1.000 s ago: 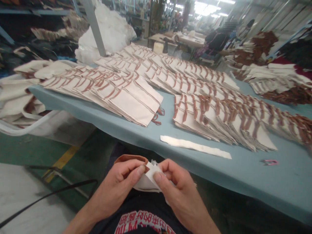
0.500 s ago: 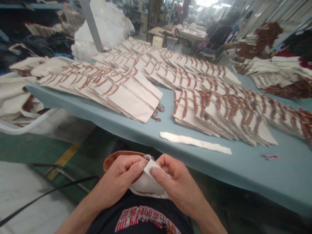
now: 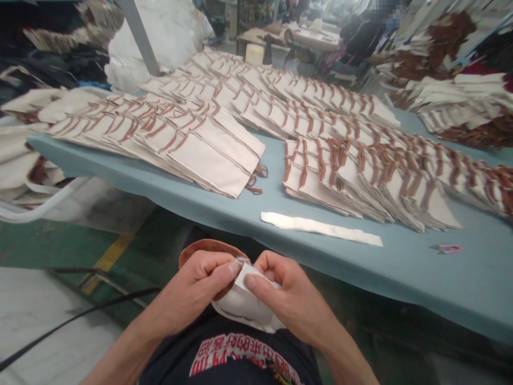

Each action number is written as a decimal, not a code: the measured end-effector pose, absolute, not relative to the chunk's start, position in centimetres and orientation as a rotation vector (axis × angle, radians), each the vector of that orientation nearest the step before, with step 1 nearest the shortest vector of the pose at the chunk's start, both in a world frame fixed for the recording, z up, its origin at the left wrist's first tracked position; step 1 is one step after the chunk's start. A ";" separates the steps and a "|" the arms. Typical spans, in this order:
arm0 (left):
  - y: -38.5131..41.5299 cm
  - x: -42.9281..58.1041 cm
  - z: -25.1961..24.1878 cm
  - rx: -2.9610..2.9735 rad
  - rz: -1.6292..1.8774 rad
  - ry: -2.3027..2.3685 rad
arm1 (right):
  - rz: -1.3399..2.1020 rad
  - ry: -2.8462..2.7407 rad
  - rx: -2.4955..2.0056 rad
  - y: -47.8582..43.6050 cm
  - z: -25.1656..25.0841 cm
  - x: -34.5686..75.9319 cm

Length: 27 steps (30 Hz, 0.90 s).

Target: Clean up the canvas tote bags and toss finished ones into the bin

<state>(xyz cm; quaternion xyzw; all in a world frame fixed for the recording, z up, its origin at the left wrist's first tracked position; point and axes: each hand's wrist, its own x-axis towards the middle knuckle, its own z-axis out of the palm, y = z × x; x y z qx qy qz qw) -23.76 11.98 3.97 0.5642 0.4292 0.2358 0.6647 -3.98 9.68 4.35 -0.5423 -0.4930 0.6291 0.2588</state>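
Below the table's front edge, over my lap, my left hand (image 3: pixel 196 291) and my right hand (image 3: pixel 284 297) both pinch the top corner of a cream cloth piece (image 3: pixel 244 307) with a brown strap (image 3: pixel 208 248) looping behind my left hand. Thumbs and forefingers of both hands are closed on the frayed corner, almost touching each other. The rest of the cloth hangs under my palms against my dark printed shirt.
A blue-covered table (image 3: pixel 401 272) carries long overlapping rows of cream bags with brown straps (image 3: pixel 224 144), a loose white strip (image 3: pixel 320 229) and small pink snips (image 3: pixel 447 248). More bags are heaped at left (image 3: pixel 24 160) and far right. A person sits at the back.
My hands have kept hold of the cloth corner and shifted slightly; more of the cream cloth shows below them. The view has tilted a little downward.
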 end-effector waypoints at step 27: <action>11.2 -23.7 3.1 1.263 0.602 1.014 | 1.545 -1.456 -1.587 9.5 3.2 -4.3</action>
